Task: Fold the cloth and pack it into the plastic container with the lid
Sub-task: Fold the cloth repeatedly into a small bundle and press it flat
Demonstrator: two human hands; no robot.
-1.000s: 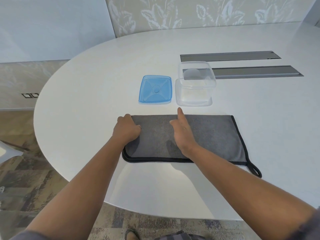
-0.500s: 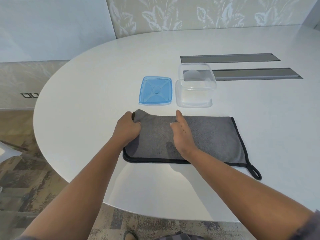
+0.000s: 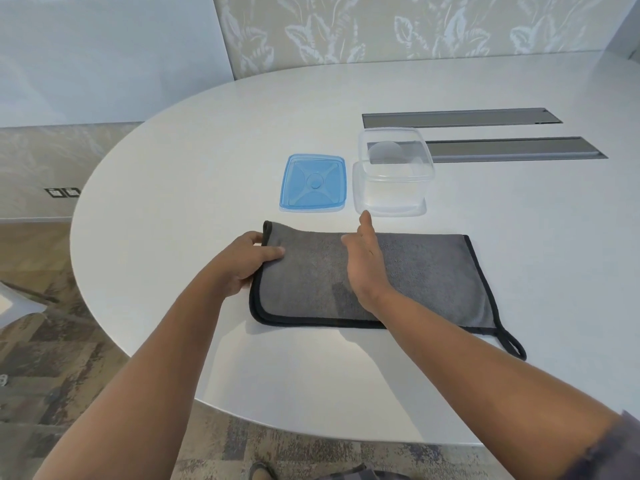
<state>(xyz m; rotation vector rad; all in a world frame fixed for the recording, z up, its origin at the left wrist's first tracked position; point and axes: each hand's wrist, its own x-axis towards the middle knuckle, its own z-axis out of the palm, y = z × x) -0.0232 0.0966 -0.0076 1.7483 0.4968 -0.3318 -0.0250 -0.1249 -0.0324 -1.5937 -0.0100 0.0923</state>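
Note:
A grey cloth (image 3: 426, 271) with black trim and a hanging loop lies folded in half on the white table (image 3: 173, 161). My left hand (image 3: 247, 263) grips the cloth's left edge, thumb on top, and the far left corner is lifted. My right hand (image 3: 365, 261) stands on its edge across the middle of the cloth, fingers straight and pointing away from me. Beyond the cloth sit a clear plastic container (image 3: 393, 174), uncovered, and its blue lid (image 3: 313, 183) lying flat to its left.
Two long grey cable hatches (image 3: 512, 148) are set into the table behind the container. The table's curved edge runs close on my left and near side, with patterned floor below. A wall with a leaf pattern stands behind.
My left hand has closed on the cloth's left edge and raised its far corner off the table. My right hand has stayed upright on the middle of the cloth.

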